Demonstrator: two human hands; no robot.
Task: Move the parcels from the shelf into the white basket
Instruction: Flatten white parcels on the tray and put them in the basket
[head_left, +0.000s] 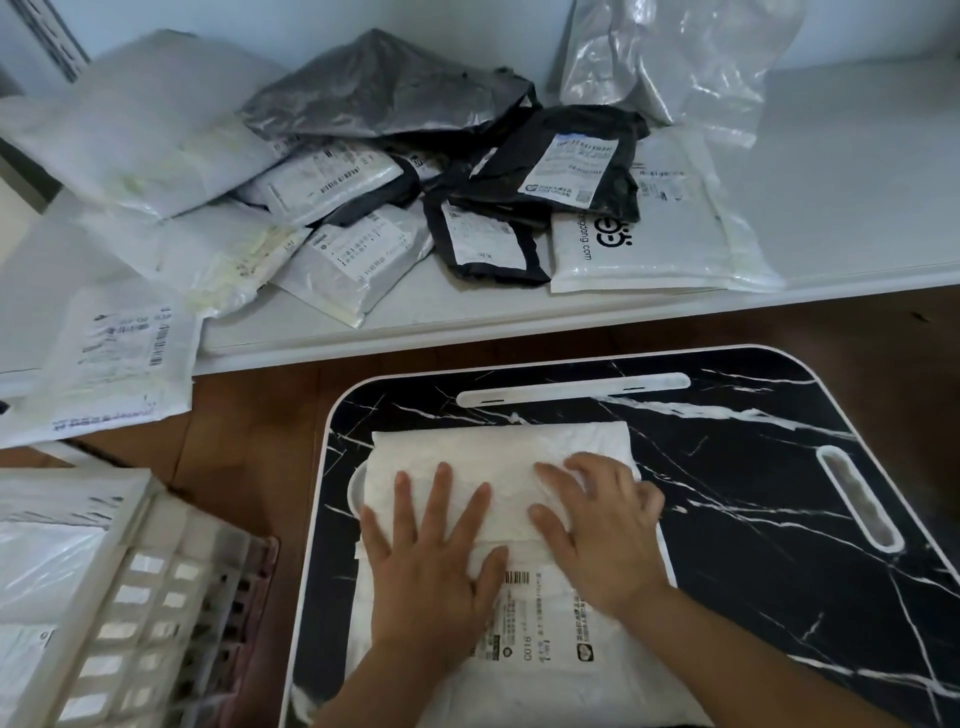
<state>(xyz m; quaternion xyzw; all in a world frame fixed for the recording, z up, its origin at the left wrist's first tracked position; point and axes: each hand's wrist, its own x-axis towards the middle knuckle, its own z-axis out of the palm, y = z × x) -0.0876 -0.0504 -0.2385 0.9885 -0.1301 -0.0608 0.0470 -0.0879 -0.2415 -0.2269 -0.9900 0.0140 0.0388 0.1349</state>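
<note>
- Head view, lower middle: both hands flat on a soft white padded mailer parcel (498, 467) lying on a black marble-look lap tray (753, 467). Left hand (431, 551) has its fingers spread and is pressing; right hand (597, 525) is pressing too, fingers slightly bent, gripping nothing.
- White slatted plastic basket (130, 587) sits lower left, with bags in it.
- Heap of grey, black and white poly mailers (395, 171) waits on the white shelf (857, 197), upper frame.
- Risk, I'd guess: the slick mailer slides off the tray when lifted without a real grip.
</note>
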